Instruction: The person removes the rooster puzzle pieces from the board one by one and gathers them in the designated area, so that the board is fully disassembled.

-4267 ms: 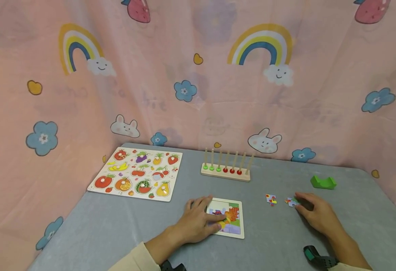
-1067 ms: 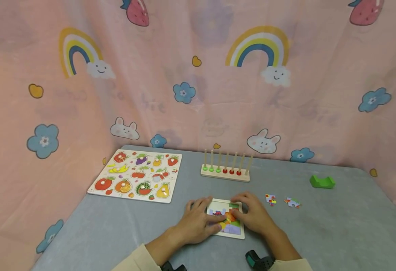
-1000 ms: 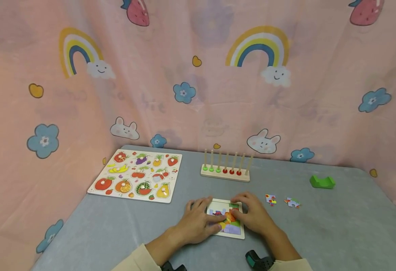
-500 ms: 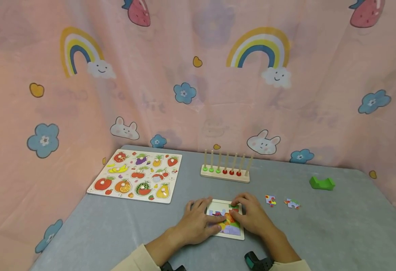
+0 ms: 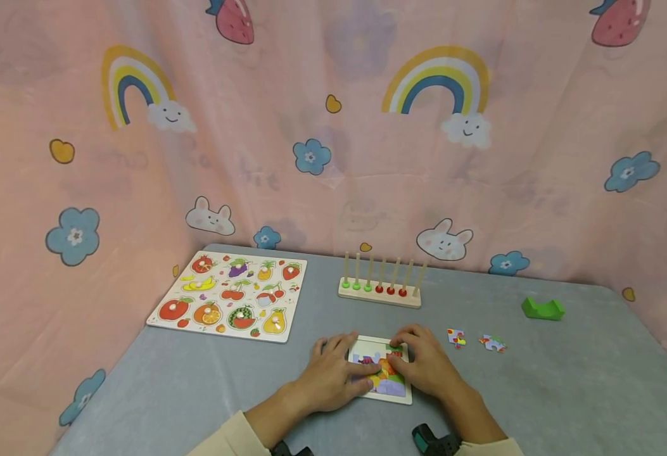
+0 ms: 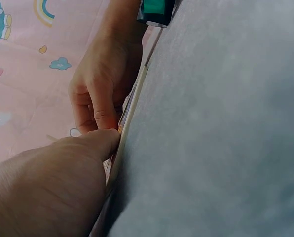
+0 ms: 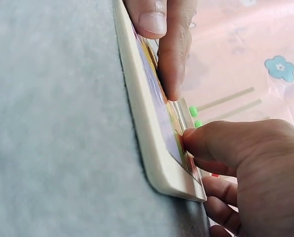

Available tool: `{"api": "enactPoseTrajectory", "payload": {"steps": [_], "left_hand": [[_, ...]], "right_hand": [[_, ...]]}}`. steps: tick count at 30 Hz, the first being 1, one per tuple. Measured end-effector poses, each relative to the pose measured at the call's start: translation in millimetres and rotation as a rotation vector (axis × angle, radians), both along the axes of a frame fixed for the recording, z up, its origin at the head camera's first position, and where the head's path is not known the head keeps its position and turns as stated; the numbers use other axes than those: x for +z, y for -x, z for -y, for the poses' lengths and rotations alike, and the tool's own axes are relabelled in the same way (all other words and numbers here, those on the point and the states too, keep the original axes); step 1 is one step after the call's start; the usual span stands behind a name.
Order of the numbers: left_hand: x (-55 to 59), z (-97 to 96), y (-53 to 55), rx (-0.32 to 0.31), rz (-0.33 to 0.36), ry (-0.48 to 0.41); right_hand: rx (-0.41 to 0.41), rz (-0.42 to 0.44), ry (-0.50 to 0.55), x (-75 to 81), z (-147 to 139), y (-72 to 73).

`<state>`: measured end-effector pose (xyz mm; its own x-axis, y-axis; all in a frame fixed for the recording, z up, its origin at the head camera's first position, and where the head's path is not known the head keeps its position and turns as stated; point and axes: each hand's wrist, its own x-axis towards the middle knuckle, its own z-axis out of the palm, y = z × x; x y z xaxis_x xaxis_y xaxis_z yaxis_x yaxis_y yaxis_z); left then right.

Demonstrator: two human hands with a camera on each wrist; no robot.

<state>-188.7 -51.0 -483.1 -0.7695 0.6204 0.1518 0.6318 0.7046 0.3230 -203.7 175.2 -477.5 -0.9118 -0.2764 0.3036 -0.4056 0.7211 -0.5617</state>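
A small jigsaw puzzle in a pale wooden frame [image 5: 387, 399] lies near the middle of the grey table. My left hand [image 5: 329, 375] rests across its left side, the index finger and thumb stretched over the picture. From the right, my right hand [image 5: 427, 364] curls its thumb and index finger around a green-and-red puzzle piece [image 5: 396, 352] at the frame's upper right corner. The right wrist view shows that thumb [image 7: 199, 143] low against the picture. A pale area shows along the top of the frame. Two loose puzzle pieces, one nearer [image 5: 456, 338] and one farther right [image 5: 493, 343], lie beside the right hand.
A fruit peg board [image 5: 229, 297] lies at the left. Behind the puzzle stands a wooden peg rack [image 5: 380, 296] with green and red beads. A green curved block [image 5: 543, 309] sits at the right rear, and a pink patterned curtain [image 5: 362, 183] hangs behind the table.
My right hand has come left from beside the loose pieces to the frame's upper right corner. It shifts slightly there, and the piece under it looks a little moved. My left hand stays put.
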Motion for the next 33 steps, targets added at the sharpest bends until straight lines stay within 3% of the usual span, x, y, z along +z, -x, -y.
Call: {"api": "enactPoseTrajectory", "payload": {"steps": [14, 33], "left_hand": [[-0.7, -0.1, -0.2, -0.009, -0.022, -0.001], [2.0, 0.0, 0.0, 0.001, 0.008, 0.009]], "right_hand": [[0.008, -0.004, -0.026, 2.8, 0.2, 0.1], [0.033, -0.042, -0.029, -1.8, -0.2, 1.8]]}}
